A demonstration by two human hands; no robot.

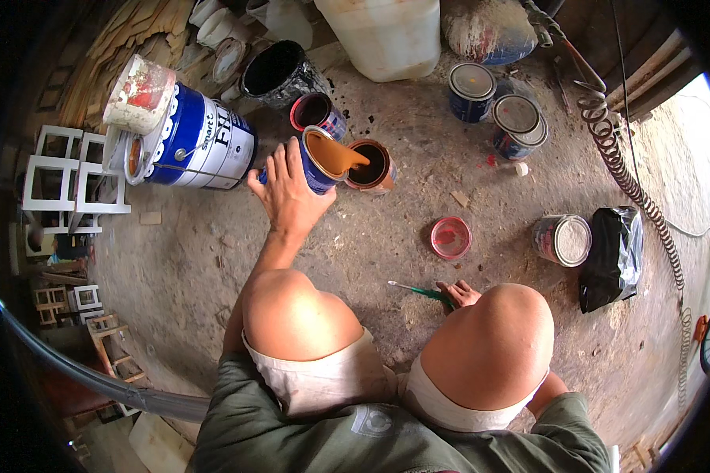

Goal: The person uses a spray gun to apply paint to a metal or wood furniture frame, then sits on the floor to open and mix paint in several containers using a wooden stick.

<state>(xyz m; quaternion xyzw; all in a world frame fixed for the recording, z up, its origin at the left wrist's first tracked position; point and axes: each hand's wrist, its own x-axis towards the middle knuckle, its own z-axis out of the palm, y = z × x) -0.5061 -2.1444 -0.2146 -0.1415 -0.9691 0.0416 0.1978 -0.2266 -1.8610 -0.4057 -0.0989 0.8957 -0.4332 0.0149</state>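
Observation:
My left hand (pixel 289 193) is wrapped round a blue paint can (pixel 316 175), tilted to the right. Orange-brown paint (pixel 333 154) runs over its rim into a second can (pixel 382 188) standing on the floor, dark inside with brown smears on its outside. Low by my right knee, my right hand (pixel 461 294) is closed on a green-handled screwdriver (pixel 424 292) whose shaft points left. That hand is partly hidden behind the knee. Between the screwdriver and the second can lies a round lid (pixel 450 238) with red paint on it.
Behind the pouring stand a red-rimmed can (pixel 318 117) and a black-stained bucket (pixel 284 75). A large blue-and-white pail (pixel 209 142) lies left. Closed cans (pixel 472 93) stand far right; a pale-topped can (pixel 569 240), black plastic bag (pixel 612 256) and coiled hose (pixel 615 150) are nearer.

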